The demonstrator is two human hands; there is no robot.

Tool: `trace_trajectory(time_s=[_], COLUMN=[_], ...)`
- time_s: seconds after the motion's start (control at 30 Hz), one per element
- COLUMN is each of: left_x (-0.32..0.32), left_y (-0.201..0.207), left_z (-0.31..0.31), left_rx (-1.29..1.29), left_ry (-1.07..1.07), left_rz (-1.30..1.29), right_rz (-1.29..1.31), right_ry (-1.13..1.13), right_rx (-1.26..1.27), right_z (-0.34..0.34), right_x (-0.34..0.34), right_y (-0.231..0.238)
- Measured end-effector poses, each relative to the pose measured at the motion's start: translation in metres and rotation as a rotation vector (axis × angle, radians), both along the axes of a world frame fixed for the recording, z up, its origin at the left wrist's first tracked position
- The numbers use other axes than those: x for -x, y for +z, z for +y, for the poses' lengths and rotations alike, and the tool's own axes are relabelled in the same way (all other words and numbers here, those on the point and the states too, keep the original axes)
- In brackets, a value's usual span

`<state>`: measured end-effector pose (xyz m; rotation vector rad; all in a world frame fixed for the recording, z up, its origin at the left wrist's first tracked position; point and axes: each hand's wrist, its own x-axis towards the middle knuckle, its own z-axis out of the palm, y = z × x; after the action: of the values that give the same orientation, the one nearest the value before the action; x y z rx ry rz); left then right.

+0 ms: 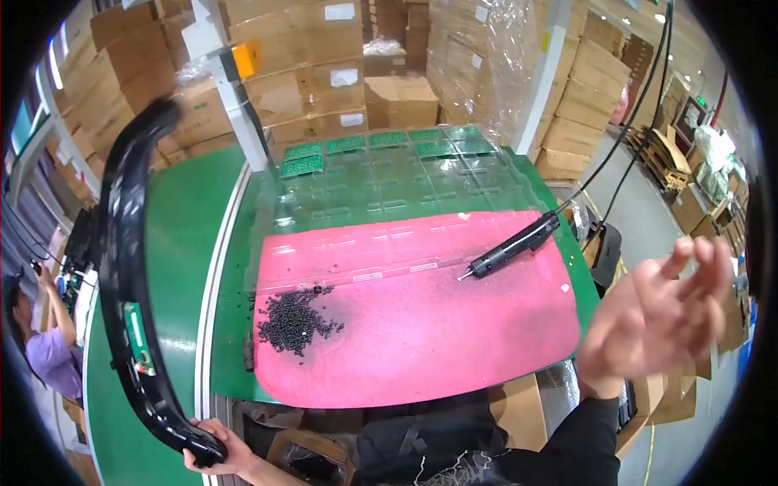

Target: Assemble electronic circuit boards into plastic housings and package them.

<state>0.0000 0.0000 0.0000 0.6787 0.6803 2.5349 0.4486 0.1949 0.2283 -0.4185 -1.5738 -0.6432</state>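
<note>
My left hand (217,454) grips the lower end of a long curved black plastic frame (128,267) at the lower left. The frame rises over the green conveyor belt (182,235) and carries a small green circuit board (138,338). My right hand (660,312) is raised at the right, palm up, fingers spread, holding nothing. A pink mat (429,324) covers the bench before me. On the mat lie a heap of small black screws (293,319) and a black electric screwdriver (512,243) on a hanging cable, to the left of my right hand.
A clear plastic tray (381,190) with green circuit boards (381,144) lies beyond the mat. Stacked cardboard boxes (316,73) fill the background. A white post (235,97) stands at the belt's edge. Another person in purple (44,348) works at far left.
</note>
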Motion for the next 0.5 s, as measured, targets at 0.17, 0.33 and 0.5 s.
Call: trace_trajectory(time_s=[0.17,0.33,0.5], left_x=[0.034,0.145,0.044], left_y=[0.029,-0.056,0.048], left_z=[0.022,-0.01,0.026], left_rx=[0.084,-0.083,-0.197], left_ry=[0.234,-0.168,-0.607], left_rz=[-0.227,-0.251,-0.505], right_rz=[0.325,0.592,0.818], right_ry=[-0.297,-0.853,-1.133], right_rx=[0.008,0.333,1.01], right_z=[-0.015,-0.067,-0.179], right_x=[-0.044,-0.166,-0.277], right_y=[-0.054,-0.173,-0.353])
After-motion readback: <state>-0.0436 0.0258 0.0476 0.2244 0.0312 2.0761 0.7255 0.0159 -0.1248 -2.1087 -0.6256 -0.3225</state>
